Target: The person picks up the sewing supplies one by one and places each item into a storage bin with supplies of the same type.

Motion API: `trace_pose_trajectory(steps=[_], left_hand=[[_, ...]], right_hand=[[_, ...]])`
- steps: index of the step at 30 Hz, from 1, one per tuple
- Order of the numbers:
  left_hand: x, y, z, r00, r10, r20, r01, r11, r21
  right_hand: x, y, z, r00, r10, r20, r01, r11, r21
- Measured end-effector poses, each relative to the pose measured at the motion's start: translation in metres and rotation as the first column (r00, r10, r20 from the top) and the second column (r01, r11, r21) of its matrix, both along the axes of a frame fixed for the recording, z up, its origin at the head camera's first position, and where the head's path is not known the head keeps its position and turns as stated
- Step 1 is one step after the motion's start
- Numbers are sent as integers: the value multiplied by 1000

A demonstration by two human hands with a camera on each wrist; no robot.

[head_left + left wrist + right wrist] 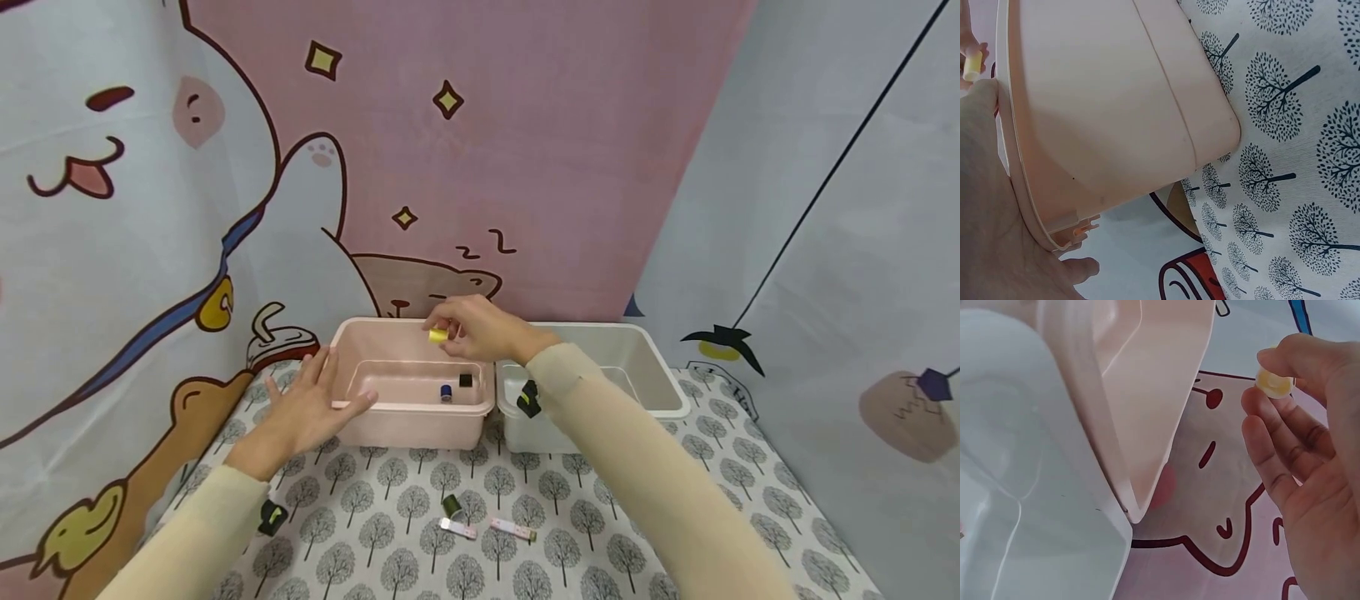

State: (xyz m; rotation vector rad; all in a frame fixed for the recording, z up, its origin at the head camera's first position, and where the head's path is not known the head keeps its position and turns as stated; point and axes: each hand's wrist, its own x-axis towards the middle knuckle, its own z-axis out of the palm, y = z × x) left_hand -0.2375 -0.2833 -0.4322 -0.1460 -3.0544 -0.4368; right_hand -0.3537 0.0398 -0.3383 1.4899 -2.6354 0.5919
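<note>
Between thumb and fingertips my right hand (483, 327) pinches a small yellow cylinder (438, 335), held above the back of the pink bin (411, 431). The right wrist view shows the round, pale end of that yellow cylinder (1274, 385). My left hand (300, 412) rests with spread fingers at the left end of the pink bin, touching its rim (1015, 134). Inside this bin lie a small blue cylinder (446, 393) and a small black piece (466, 381).
A white bin (540, 442) stands right of the pink one, partly behind my right forearm. Nearer on the tree-print cloth (397, 571) lie a dark green cylinder (452, 505) and two small pink-and-white sticks, a left stick (458, 529) and a right stick (513, 530). A printed curtain (555, 167) hangs behind.
</note>
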Motion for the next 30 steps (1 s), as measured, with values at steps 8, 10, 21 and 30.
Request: trace_pose_trajectory(steps=[8, 10, 21, 30], left_hand=[[-2, 0, 2, 1000, 3, -8, -3, 1000, 1], [-3, 1, 2, 1000, 3, -7, -3, 1000, 3], [-1, 1, 3, 1000, 2, -2, -2, 1000, 8], [-1, 0, 3, 1000, 5, 15, -5, 1000, 10]], right_hand=[[-19, -14, 1, 999, -51, 17, 51, 999, 18], [-22, -17, 1, 997, -69, 27, 68, 997, 24], [-30, -30, -1, 990, -129, 51, 126, 990, 58], [-20, -29, -1, 978, -202, 49, 196, 974, 112]])
